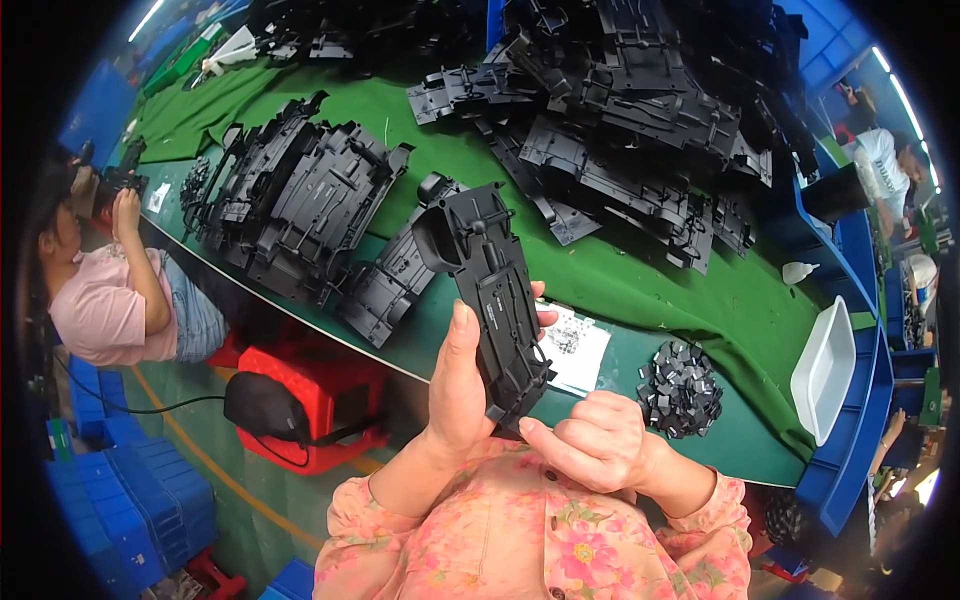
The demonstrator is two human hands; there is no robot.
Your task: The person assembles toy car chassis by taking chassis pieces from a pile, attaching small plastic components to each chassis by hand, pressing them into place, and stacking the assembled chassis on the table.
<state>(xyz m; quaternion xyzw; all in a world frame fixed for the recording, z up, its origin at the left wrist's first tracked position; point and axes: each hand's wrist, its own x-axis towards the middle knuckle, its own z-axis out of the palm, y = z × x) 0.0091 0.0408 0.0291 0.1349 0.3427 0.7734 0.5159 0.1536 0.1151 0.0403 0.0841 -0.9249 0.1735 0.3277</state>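
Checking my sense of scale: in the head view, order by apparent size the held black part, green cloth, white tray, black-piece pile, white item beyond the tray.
1. Green cloth
2. Held black part, near the camera
3. Black-piece pile and white tray: too alike to rank
4. White item

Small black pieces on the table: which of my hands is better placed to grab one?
Probably your right hand: it's nearer the small black pieces, while your left hand grips the long part.
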